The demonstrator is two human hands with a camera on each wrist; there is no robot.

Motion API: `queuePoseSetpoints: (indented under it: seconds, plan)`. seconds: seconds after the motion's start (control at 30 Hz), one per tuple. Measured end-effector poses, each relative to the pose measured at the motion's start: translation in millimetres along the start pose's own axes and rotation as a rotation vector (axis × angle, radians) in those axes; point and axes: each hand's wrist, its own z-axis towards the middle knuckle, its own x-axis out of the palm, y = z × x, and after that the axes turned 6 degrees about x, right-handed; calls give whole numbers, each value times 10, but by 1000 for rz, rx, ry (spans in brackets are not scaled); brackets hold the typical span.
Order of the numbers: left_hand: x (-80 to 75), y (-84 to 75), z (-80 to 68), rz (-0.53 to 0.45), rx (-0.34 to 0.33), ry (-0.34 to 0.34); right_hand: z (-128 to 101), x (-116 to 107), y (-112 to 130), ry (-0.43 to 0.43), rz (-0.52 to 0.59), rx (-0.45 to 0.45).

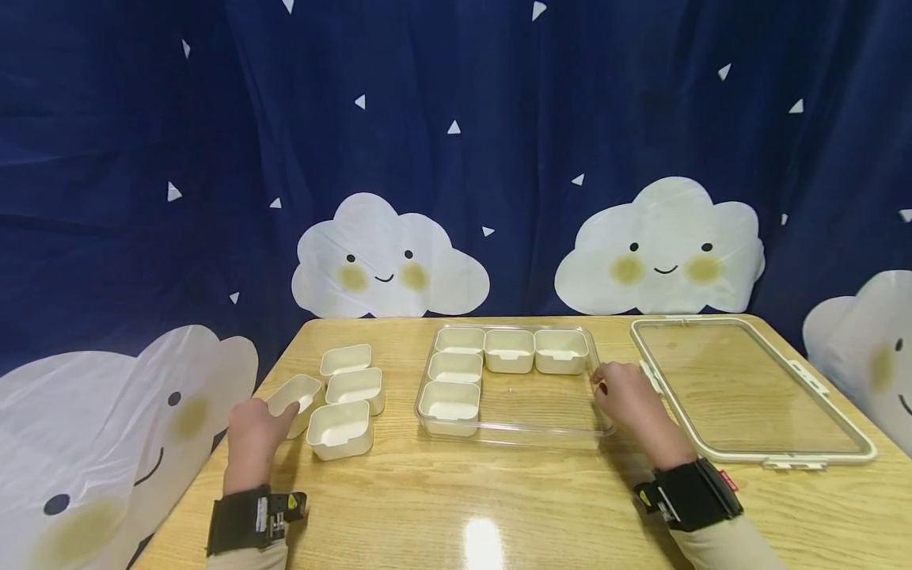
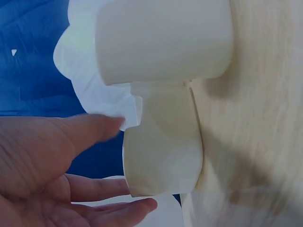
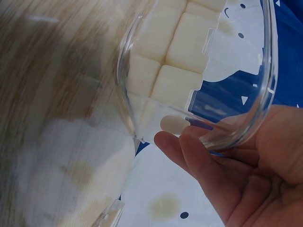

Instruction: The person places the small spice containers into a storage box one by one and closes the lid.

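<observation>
A: Left hand (image 1: 251, 431) status?

B: Head view: it rests at the near-left cup (image 1: 295, 393), one of four loose cream cups on the table (image 1: 456, 507), left of the clear tray (image 1: 527, 412). Left wrist view adds detail: the fingers (image 2: 85, 132) are straight and apart, thumb side at the cup's (image 2: 161, 156) rim, grip not closed on it. A second cup (image 2: 163, 40) stands just beyond.

A: Right hand (image 1: 627, 396)?

B: Head view: it sits at the tray's right edge; the fingers are hidden there. Right wrist view resolves this: fingertips (image 3: 180, 142) touch the curved tray wall (image 3: 255, 118), relaxed, with no clamp visible.

A: Tray contents?

B: Five cups in an L: three along the far wall (image 1: 509, 348), two more down the left side (image 1: 450, 388). The right wrist view shows them (image 3: 175, 61) only through the clear wall.

A: Other items?

B: A clear lid (image 1: 748, 388) lies flat, right of the tray; only the head view shows it
</observation>
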Motion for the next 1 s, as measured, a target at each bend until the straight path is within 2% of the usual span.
queuePoseSetpoints:
  seconds: [0.53,0.73,0.9,1.0]
  plan:
    - [62,31,26,-30,-1,37,1,-18,-20,-10,-3,-27]
    - [70,30,69,-15,34,45,60,-80,-25,31,-32,-21]
    - [90,67,47,-18,43,48,86,-108,-18,87,-30,-17]
    - [88,70,43,-20,51,55,94,-117,-34,80,-29,-32]
